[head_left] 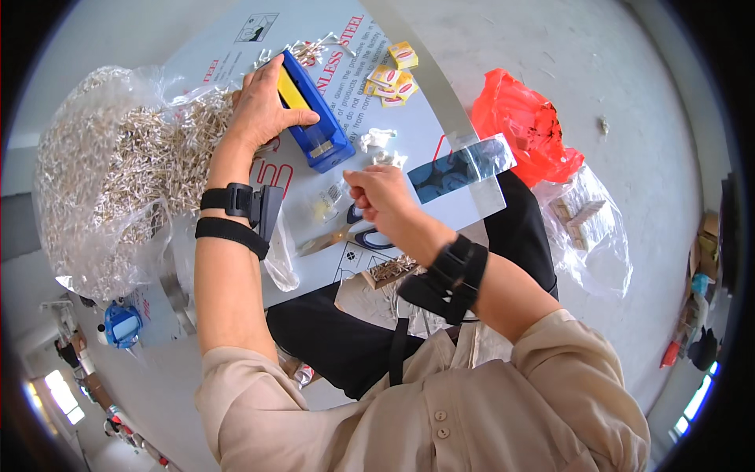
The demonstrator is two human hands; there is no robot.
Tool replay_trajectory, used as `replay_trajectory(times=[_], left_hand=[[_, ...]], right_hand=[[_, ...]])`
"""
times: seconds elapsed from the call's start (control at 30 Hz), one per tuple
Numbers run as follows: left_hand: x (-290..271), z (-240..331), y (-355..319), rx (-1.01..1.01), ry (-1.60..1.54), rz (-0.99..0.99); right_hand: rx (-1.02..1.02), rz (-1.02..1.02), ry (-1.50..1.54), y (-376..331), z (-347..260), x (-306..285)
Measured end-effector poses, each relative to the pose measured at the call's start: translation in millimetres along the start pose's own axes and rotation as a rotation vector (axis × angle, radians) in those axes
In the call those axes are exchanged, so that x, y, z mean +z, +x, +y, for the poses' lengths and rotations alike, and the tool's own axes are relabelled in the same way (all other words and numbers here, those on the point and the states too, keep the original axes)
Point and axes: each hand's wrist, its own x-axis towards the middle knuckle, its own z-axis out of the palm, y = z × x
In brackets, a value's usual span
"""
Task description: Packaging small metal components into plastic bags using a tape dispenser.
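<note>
My left hand (259, 106) is wrapped over the side of a blue tape dispenser (340, 148) with a yellow part inside. Its thumb lies across the dispenser's top. Near the dispenser's lower end, my right hand (380, 191) is closed with curled fingers; whatever is in them, if anything, is hidden. Scissors (340, 236) with dark blue handles lie just below the right hand, partly covered by it. Beside them rests a small clear packet (325, 206). Crumpled white pieces (379, 140) lie right of the dispenser.
A big clear bag of cotton swabs (141, 157) fills the table's left. Loose swabs (311, 53) and small yellow-white boxes (403, 55) lie at the far side. A shiny strip (448, 173) crosses the right edge. Beyond sit a red bag (519, 126) and a clear bag (609, 248).
</note>
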Motion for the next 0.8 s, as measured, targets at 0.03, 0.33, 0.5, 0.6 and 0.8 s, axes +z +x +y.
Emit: replay_trajectory(times=[0.03,0.33,0.5,0.6,0.8], left_hand=[[0.9,0.0,-0.4,0.007,0.011,0.018],[-1.1,5.7,-1.3,-0.018,0.020,0.033],[1.8,5.2,-1.7,-0.024,0.012,0.038],[2.8,1.7,-1.0,0.004,-0.003,0.041],[2.4,1.8,-1.7,0.011,-0.007,0.043]], right_hand=[[-0.041,-0.067,-0.050,-6.0,-1.4,-10.0],[-0.333,-0.314,-0.134,29.7,-38.9,-72.9],[-0.256,-0.322,0.004,49.8,-56.3,-65.3],[-0.256,-0.291,-0.084,57.5,-57.7,-53.0],[-0.302,-0.010,-0.457,72.1,-48.4,-43.0]])
